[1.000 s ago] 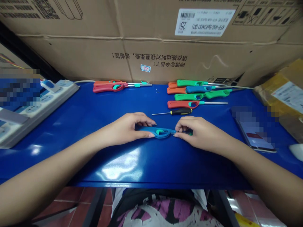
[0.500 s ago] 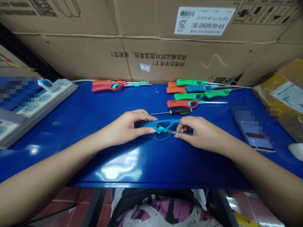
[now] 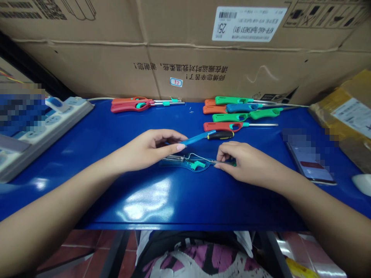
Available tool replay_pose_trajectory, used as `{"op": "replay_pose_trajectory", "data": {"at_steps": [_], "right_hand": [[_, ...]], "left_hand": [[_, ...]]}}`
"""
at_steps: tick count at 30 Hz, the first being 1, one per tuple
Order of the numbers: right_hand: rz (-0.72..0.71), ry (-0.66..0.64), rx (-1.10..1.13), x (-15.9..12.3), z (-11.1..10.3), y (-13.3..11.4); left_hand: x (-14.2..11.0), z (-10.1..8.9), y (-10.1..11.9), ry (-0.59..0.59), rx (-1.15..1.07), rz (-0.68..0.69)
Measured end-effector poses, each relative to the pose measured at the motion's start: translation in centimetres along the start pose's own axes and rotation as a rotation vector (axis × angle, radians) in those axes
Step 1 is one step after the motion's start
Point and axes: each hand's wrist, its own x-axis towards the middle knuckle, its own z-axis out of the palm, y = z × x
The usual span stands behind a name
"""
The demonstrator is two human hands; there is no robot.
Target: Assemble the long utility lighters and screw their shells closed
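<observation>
My left hand [image 3: 149, 150] pinches a blue lighter casing half [image 3: 199, 137], lifted and tilted on edge above the table. Below it lies the other blue half of the opened gas lighter [image 3: 189, 166], its inside facing up. In that half sit a green trigger [image 3: 198, 165], a thin bent wire [image 3: 197, 155] and a metal part partly under my left hand. My right hand [image 3: 246, 160] has thumb and fingers closed on the front end of this opened lighter, hiding most of that end. A black and yellow screwdriver [image 3: 222, 135] lies just behind the lifted half, which covers its shaft.
Red lighters [image 3: 130, 105] lie at the back left, and several orange, green, blue and red lighters [image 3: 232, 117] at the back right. A power strip [image 3: 55, 121] is on the left, a phone [image 3: 311, 158] on the right. A large cardboard box [image 3: 101, 65] stands behind the blue table [image 3: 87, 185].
My left hand has lifted the upper casing half away from the lower one and moved it back and left, exposing the lighter's inside. The right hand has kept its grip in place.
</observation>
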Motion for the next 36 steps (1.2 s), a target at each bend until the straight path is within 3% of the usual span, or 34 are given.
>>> {"op": "replay_pose_trajectory", "data": {"at_steps": [3, 10, 14, 36], "right_hand": [[-0.010, -0.006, 0.008, 0.0, -0.1, 0.1], [-0.057, 0.055, 0.125, 0.0, -0.4, 0.3], [-0.157, 0.020, 0.070, 0.0, -0.1, 0.0], [-0.169, 0.062, 0.050, 0.6, 0.8, -0.1]], "left_hand": [[-0.1, 0.0, 0.1, -0.016, 0.042, 0.042], [-0.6, 1.0, -0.7, -0.146, 0.404, 0.240], [-0.8, 1.1, -1.0, -0.132, 0.469, 0.239], [-1.1, 1.5, -0.3, -0.145, 0.536, 0.177]]}}
